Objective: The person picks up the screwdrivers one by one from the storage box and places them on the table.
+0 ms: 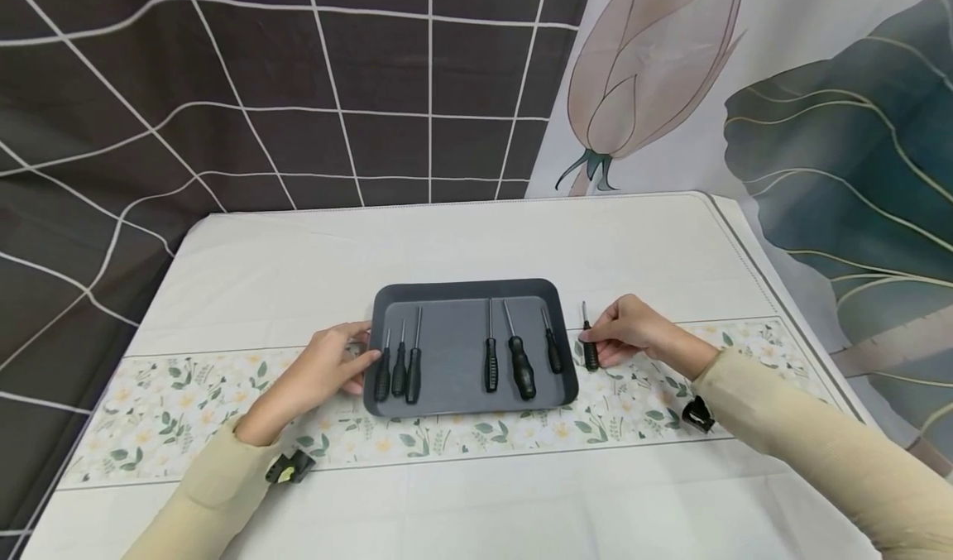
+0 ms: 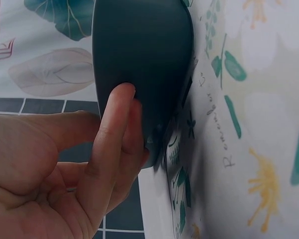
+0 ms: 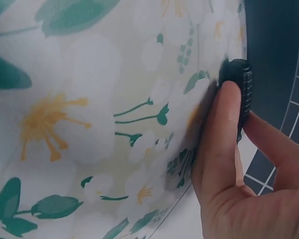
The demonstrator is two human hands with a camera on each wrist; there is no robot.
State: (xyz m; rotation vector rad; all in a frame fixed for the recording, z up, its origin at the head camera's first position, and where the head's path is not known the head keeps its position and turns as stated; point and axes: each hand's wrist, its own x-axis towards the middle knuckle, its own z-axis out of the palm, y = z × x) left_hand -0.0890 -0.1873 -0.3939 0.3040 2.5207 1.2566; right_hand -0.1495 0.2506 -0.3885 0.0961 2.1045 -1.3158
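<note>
A dark grey tray (image 1: 452, 345) lies on the floral band of the tablecloth. Inside it, three black-handled screwdrivers (image 1: 414, 374) stand grouped on the left and three more (image 1: 521, 368) are spread across the right half, shafts pointing away from me. My left hand (image 1: 323, 368) grips the tray's left edge; in the left wrist view its fingers press the outer wall (image 2: 144, 50) and the thumb reaches the rim. Just outside the tray's right edge, my right hand (image 1: 629, 328) pinches the black ribbed handle of another screwdriver (image 1: 591, 356), which lies at or just above the cloth.
A white tablecloth (image 1: 476, 494) with a printed flower band covers the table. Behind it hangs a dark curtain with a white grid (image 1: 372, 72), and a flower-patterned curtain (image 1: 655, 64) is at the right. Small black devices (image 1: 698, 414) are strapped at both wrists.
</note>
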